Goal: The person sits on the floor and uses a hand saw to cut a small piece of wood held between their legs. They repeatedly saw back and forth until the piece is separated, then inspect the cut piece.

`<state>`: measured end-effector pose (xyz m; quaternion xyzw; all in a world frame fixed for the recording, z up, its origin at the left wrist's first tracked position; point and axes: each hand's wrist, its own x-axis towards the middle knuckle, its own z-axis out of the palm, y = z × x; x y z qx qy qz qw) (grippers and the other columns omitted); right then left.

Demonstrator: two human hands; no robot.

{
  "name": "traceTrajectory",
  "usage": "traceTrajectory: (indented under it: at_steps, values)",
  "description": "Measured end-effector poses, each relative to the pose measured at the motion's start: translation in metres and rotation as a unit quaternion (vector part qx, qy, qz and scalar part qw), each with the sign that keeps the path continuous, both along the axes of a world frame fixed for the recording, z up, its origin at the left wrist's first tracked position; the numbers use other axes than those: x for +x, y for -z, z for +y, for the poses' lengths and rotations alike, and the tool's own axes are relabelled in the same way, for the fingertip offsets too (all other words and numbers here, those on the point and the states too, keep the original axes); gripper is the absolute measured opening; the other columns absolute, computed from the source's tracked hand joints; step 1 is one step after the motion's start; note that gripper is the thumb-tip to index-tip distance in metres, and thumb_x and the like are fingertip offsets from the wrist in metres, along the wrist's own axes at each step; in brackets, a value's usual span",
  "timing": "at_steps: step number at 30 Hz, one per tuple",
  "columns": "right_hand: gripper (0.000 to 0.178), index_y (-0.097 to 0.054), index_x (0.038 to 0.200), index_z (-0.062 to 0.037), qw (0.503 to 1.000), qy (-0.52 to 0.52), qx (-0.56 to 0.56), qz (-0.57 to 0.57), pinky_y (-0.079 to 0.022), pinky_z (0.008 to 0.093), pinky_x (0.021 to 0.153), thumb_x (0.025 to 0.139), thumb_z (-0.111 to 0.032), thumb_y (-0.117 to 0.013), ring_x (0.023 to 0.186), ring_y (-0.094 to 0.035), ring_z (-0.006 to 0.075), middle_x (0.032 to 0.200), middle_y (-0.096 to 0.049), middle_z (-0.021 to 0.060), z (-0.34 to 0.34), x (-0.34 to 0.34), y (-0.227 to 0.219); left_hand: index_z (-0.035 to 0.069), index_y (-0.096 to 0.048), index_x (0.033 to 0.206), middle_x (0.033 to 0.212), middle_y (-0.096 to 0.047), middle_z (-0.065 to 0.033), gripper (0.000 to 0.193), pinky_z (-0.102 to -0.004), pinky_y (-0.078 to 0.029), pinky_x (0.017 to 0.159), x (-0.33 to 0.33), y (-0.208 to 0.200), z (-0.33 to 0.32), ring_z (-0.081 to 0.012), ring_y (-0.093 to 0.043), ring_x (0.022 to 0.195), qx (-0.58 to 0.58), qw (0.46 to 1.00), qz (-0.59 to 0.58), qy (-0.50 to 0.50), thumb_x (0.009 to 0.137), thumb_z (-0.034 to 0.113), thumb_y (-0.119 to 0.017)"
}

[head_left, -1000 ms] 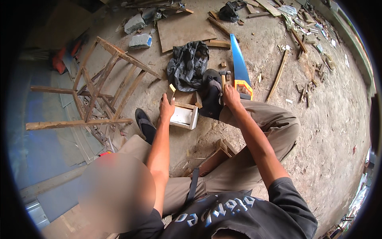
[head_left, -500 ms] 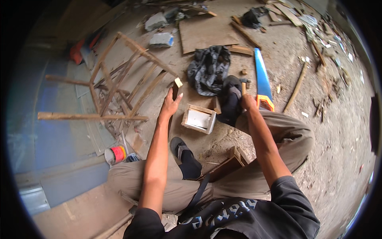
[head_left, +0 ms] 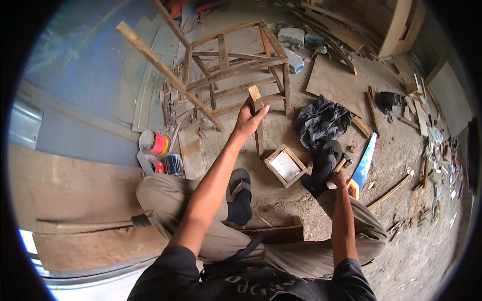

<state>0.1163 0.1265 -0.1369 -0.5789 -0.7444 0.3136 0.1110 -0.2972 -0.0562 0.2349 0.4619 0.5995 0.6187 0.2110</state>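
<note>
My left hand [head_left: 246, 121] is closed around a dark wooden strip [head_left: 258, 135] with a pale cut end pointing up and away from me. My right hand [head_left: 339, 179], low beside my right foot, grips a hammer [head_left: 342, 164] by its light wooden handle; the dark head shows just past the fist. Between my feet, on the floor, sits a small wooden box [head_left: 273, 161] with a white bottom. A blue-bladed handsaw [head_left: 365, 159] with an orange handle lies right of the hammer. A short wood block [head_left: 310, 167] is beside the box.
A wooden chair-like frame [head_left: 236, 74] stands ahead on the left. Black plastic [head_left: 321, 123] lies beyond my right foot, near a flat board [head_left: 334, 83]. Paint cans [head_left: 153, 142] stand left of my knee. Another stick [head_left: 389, 191] and scraps litter the right.
The view has turned left, shifting the scene rightward. My left hand has moved the wooden strip slightly farther forward, toward the frame. My right hand still holds the hammer near my foot.
</note>
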Motion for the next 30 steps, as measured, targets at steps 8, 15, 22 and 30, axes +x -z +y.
traceTrajectory:
  at_steps: [8,15,22,30]
  values:
    - [0.044,-0.063,0.105,-0.0014,0.999,-0.049,0.001,0.009,-0.053,0.0482,0.073,0.076,-0.034,-0.069,0.084,-0.068,0.0395,0.089,-0.068,0.0257,0.023,-0.007,0.019,0.008,-0.054,0.086,0.078,-0.055,0.0002,0.017,-0.0280,-0.042,0.068,-0.016,0.000,-0.043,-0.0101,-0.051,0.073,-0.022,1.000,0.004,0.010,0.084,0.015,-0.070]
    - [0.053,-0.057,0.111,-0.0012,0.995,0.072,0.021,-0.067,-0.051,0.0490,0.077,0.075,-0.037,-0.071,0.090,-0.065,0.0415,0.094,-0.067,0.0247,0.003,-0.036,-0.012,0.007,-0.055,0.081,0.077,-0.058,-0.0003,0.012,-0.0286,-0.046,0.069,-0.022,0.022,-0.079,-0.0119,-0.055,0.072,0.012,0.996,-0.075,-0.048,0.077,0.005,-0.066]
    - [0.038,-0.054,0.095,0.0011,0.967,0.115,0.140,0.178,-0.043,0.0394,0.050,0.090,-0.035,-0.065,0.052,-0.053,0.0245,0.066,-0.055,0.0133,-0.036,-0.075,-0.122,0.008,-0.052,0.078,0.073,-0.055,-0.0009,0.012,-0.0270,-0.046,0.065,-0.016,0.037,-0.074,-0.0109,-0.054,0.067,0.092,0.990,-0.089,-0.062,0.080,0.005,-0.063]
    - [0.043,-0.046,0.116,-0.0052,0.865,-0.087,-0.309,0.386,-0.031,0.0227,0.036,0.101,-0.045,-0.043,0.043,-0.035,0.0070,0.064,-0.040,-0.0008,-0.209,-0.161,-0.405,0.011,-0.043,0.064,0.061,-0.044,0.0078,0.033,-0.0248,-0.032,0.052,0.003,0.029,-0.079,-0.0035,-0.038,0.057,0.084,0.984,-0.068,-0.141,0.084,0.006,-0.069]
